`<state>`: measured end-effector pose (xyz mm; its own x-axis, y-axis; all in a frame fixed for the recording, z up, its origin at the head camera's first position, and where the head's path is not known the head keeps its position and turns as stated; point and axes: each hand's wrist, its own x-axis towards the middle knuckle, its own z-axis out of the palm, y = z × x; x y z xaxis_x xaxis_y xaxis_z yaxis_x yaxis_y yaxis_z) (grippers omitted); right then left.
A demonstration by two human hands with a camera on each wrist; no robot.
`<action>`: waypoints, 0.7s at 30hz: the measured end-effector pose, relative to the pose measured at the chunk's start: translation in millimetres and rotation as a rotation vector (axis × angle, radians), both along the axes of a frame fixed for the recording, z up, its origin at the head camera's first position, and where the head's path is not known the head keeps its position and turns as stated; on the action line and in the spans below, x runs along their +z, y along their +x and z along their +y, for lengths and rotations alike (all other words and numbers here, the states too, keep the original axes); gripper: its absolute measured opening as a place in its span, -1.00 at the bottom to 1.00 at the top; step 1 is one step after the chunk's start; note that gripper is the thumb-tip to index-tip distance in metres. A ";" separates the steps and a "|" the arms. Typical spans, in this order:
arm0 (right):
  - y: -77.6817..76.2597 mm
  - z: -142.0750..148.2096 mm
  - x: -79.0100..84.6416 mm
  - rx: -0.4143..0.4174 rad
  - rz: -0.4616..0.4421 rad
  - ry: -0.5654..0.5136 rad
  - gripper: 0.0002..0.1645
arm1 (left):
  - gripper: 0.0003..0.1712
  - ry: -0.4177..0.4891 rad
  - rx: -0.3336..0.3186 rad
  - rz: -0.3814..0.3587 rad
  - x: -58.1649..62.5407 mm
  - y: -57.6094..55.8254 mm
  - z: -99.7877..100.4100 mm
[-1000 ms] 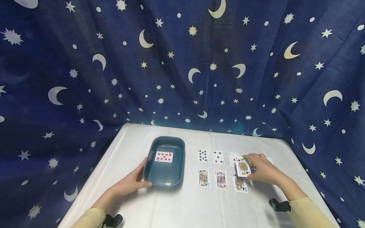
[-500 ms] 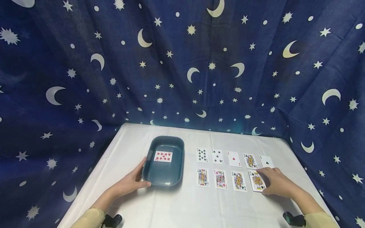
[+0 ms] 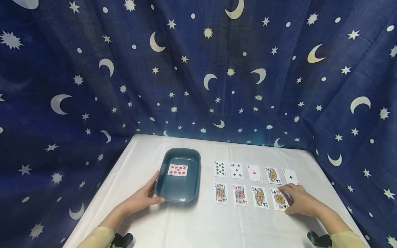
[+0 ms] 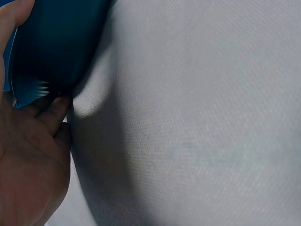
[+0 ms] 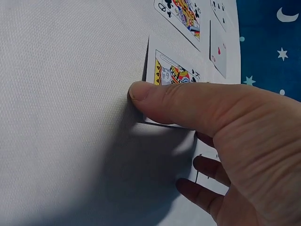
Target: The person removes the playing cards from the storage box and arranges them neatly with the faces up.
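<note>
My left hand [image 3: 141,196] holds the dark teal tray [image 3: 193,189] at its near left corner, thumb on the near side. In the left wrist view, fingers curl against the tray's wall [image 4: 56,42]. A red hearts card [image 3: 177,170] lies face up inside. My right hand [image 3: 301,201] pinches the king of spades [image 3: 278,199] by its edges at the right end of the front row. The right wrist view shows the thumb over one corner of that king [image 5: 176,70]; the hand hides part of it. The queen of clubs [image 3: 260,197] lies just left.
In the front row are two more face cards [image 3: 221,193]. The back row holds two spades cards [image 3: 220,169], an ace of hearts [image 3: 255,173], a face card [image 3: 273,175] and an ace of clubs [image 3: 290,176]. A blue star-patterned curtain [image 3: 198,69] surrounds the white-covered table [image 3: 198,227].
My right hand has brought the king of spades right and down to the front row, uncovering the queen of clubs. In the last half second it has barely moved. My left hand stays at the tray.
</note>
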<state>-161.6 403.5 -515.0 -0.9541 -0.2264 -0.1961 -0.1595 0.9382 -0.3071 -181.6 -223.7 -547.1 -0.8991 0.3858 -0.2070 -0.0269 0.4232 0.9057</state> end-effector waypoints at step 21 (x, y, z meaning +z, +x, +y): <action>-1.4 0.8 -0.3 -0.019 -0.038 -0.015 0.14 | 0.34 -0.021 0.010 -0.001 0.8 1.2 2.1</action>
<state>-162.9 404.2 -515.4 -0.9500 -0.2119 -0.2294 -0.1300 0.9361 -0.3267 -180.4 -221.7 -546.3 -0.9027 0.3722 -0.2157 -0.0322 0.4416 0.8966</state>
